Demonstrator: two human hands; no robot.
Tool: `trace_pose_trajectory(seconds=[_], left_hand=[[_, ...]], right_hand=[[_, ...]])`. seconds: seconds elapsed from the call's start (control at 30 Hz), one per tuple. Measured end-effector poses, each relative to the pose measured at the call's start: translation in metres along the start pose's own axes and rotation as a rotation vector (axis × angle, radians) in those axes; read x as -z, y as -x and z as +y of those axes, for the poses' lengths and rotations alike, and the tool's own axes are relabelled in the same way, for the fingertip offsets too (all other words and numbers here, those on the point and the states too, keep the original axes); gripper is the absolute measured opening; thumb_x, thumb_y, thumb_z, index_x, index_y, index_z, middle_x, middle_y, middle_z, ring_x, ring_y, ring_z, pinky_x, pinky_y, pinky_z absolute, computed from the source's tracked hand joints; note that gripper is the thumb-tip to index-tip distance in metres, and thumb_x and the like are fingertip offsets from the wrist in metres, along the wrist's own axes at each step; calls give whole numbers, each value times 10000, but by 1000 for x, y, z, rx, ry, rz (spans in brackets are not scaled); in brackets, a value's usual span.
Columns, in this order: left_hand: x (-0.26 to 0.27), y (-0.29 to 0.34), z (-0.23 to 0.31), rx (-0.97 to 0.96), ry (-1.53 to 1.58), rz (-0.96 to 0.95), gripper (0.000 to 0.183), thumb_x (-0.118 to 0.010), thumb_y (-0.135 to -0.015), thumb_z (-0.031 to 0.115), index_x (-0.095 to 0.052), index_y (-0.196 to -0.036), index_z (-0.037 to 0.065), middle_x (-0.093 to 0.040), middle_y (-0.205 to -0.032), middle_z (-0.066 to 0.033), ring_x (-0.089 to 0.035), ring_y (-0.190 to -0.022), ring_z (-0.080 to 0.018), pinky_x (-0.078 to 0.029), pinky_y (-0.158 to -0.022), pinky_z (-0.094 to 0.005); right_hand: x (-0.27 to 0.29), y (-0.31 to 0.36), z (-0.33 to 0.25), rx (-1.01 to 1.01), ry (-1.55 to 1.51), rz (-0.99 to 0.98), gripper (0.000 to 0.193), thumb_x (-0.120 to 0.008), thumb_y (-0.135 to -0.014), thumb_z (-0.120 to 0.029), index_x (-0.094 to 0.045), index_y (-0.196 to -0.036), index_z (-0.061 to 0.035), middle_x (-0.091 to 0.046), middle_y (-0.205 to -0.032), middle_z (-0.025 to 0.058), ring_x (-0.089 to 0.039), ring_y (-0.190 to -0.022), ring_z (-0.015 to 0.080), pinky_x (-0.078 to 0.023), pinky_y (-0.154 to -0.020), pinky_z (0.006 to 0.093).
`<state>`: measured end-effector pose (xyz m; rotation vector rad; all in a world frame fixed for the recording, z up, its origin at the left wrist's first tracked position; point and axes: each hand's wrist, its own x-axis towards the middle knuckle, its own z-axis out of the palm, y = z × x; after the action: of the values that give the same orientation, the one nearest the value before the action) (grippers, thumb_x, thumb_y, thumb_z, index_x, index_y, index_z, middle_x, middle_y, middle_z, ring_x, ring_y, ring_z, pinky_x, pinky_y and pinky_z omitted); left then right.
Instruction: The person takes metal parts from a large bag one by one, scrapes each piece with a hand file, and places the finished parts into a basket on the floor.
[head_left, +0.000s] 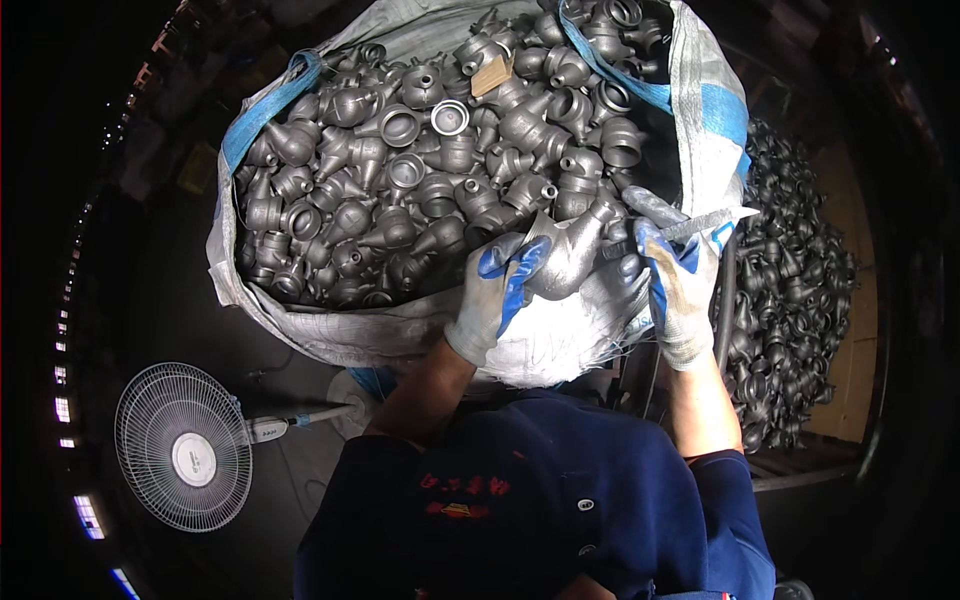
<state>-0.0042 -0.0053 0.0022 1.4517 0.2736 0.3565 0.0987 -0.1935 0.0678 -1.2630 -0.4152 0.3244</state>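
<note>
A grey metal casting point(567, 262), rounded with a narrow neck, is gripped by my left hand point(497, 290) at the near edge of the large bag. My left glove is white with blue patches, and its fingers are closed around the casting's left side. My right hand point(683, 285), gloved the same way, is closed on a flat metal file point(708, 223). The file's pointed end sticks out to the right, while its other end reaches toward the casting's neck. Whether file and casting touch I cannot tell.
The white woven bag point(330, 335) with blue straps is filled with similar castings point(390, 230). A piece of cardboard point(491, 76) lies among them. More castings point(790, 310) are heaped in a crate at the right. A white fan point(185, 447) stands at the lower left.
</note>
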Motion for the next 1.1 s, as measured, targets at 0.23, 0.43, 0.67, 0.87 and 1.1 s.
trace_pose_trajectory(seconds=[0.23, 0.43, 0.67, 0.87, 1.1], left_hand=[[-10, 5, 5, 8, 51, 85, 283, -610, -961, 260, -654, -933, -18, -582, -665, -30, -544, -513, -84, -432, -473, -224], [-11, 4, 0, -39, 84, 107, 275, -591, -972, 247, -658, -948, -19, -585, -678, -26, -544, -519, -81, -428, -474, -223], [-5, 2, -15, -45, 120, 83, 254, -603, -975, 223, -625, -1068, -13, -618, -844, -18, -566, -639, -62, -462, -538, -209], [-1, -1, -12, -106, 107, -23, 316, -642, -956, 243, -598, -1126, -20, -641, -929, -41, -594, -707, -57, -499, -575, -203], [-3, -6, -18, -144, -59, -63, 239, -582, -972, 135, -595, -1141, -35, -671, -1037, -103, -643, -844, -108, -546, -690, -236]], right_hand=[[-8, -1, 14, 173, 127, -35, 333, -656, -894, -7, -613, -1220, 49, -682, -1126, 135, -658, -922, 140, -529, -781, 253], [-6, 3, 31, 325, 345, -5, 308, -666, -866, 3, -638, -1172, 18, -689, -1069, 125, -654, -877, 136, -528, -768, 264], [1, 10, 26, -148, -97, -171, 250, -611, -928, -67, -629, -1138, 67, -705, -931, 123, -630, -710, 103, -508, -642, 226], [23, 4, 20, 68, -115, 12, 345, -517, -974, -197, -616, -1175, 65, -682, -817, 74, -585, -648, 89, -450, -612, 196], [32, 8, 23, -13, -142, -93, 416, -507, -991, -268, -577, -1252, 48, -628, -736, 29, -459, -545, 35, -341, -508, 188]])
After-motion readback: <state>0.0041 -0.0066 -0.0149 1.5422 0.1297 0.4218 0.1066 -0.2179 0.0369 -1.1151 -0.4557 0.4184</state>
